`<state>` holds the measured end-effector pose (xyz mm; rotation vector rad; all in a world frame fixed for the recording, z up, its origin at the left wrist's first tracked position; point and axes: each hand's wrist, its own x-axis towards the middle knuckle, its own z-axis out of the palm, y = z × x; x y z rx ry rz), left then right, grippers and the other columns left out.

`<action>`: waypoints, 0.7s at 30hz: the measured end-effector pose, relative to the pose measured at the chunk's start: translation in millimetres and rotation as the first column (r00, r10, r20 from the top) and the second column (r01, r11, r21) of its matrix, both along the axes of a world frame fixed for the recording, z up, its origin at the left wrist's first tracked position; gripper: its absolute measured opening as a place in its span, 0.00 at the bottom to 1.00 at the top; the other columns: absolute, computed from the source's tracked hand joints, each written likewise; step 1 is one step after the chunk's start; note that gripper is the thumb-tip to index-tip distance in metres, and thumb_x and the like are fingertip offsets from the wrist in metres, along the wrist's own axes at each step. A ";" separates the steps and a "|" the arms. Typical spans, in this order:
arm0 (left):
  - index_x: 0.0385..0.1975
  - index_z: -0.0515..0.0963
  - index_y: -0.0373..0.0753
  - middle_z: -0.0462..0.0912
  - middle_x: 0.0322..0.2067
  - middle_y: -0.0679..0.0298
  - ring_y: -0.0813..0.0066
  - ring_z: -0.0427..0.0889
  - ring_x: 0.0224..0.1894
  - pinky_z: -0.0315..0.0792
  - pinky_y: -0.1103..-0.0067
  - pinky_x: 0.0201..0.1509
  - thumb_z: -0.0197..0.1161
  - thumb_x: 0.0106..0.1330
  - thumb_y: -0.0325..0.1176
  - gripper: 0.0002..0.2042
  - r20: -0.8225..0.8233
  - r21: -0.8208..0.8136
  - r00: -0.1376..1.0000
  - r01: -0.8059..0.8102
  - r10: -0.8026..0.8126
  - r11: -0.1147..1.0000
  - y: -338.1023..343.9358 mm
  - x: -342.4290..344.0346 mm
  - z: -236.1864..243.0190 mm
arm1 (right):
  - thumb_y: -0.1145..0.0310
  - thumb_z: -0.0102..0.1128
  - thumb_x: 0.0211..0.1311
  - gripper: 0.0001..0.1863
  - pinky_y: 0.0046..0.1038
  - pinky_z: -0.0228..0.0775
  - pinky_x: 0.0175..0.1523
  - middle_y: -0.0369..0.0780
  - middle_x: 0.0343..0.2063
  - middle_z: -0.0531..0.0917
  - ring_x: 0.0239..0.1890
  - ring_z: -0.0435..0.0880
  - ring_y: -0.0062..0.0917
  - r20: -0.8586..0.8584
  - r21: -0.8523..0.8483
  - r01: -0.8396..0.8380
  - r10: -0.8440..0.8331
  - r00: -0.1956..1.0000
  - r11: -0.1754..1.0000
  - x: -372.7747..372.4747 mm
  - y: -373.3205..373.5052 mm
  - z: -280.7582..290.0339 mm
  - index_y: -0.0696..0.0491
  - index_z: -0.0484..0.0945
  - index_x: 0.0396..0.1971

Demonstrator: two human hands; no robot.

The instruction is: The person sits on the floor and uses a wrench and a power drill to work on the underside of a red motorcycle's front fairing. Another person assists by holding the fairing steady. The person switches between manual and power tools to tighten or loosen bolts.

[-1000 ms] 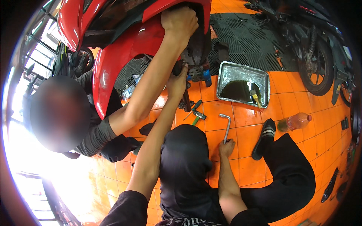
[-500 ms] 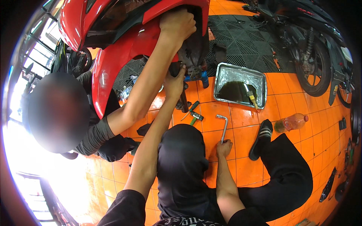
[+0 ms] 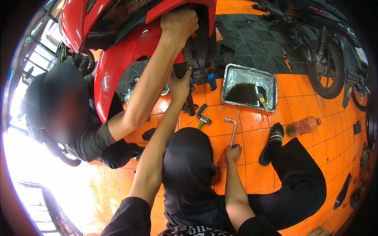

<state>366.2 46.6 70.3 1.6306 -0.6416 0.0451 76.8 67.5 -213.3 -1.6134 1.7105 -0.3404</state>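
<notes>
We have our left hand [image 3: 180,84] stretched up to the dark parts under the red motorbike [image 3: 118,59], its fingers curled against the metal there; we cannot tell whether they grip anything. Our right hand [image 3: 233,152] rests on the orange tiled floor [image 3: 252,141], fingers closed around the lower end of a bent metal wrench [image 3: 232,131], which lies flat on the tiles and points away from us. A co-worker's arm [image 3: 145,94] crosses from the left, and that hand [image 3: 179,23] presses on the bike's red panel above ours. Just beyond the wrench lie small green-handled tools [image 3: 200,117]. Farther off sits a shiny metal tray [image 3: 232,76] holding dark liquid. A plastic bottle [image 3: 302,126] lies near our sandalled foot [image 3: 272,142], to the right. A second motorbike [image 3: 330,51] stands well apart at upper right.
</notes>
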 end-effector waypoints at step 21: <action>0.60 0.62 0.26 0.75 0.51 0.40 0.45 0.77 0.51 0.69 0.65 0.57 0.65 0.63 0.38 0.31 0.574 0.000 0.754 -0.390 0.320 0.921 -14.2 -7.1 -8.6 | 0.64 0.63 0.55 0.15 0.42 0.71 0.45 0.48 0.39 0.74 0.40 0.77 0.42 0.017 0.059 0.020 -0.021 1.000 0.998 1.0 -1.4 12.7 0.60 0.72 0.34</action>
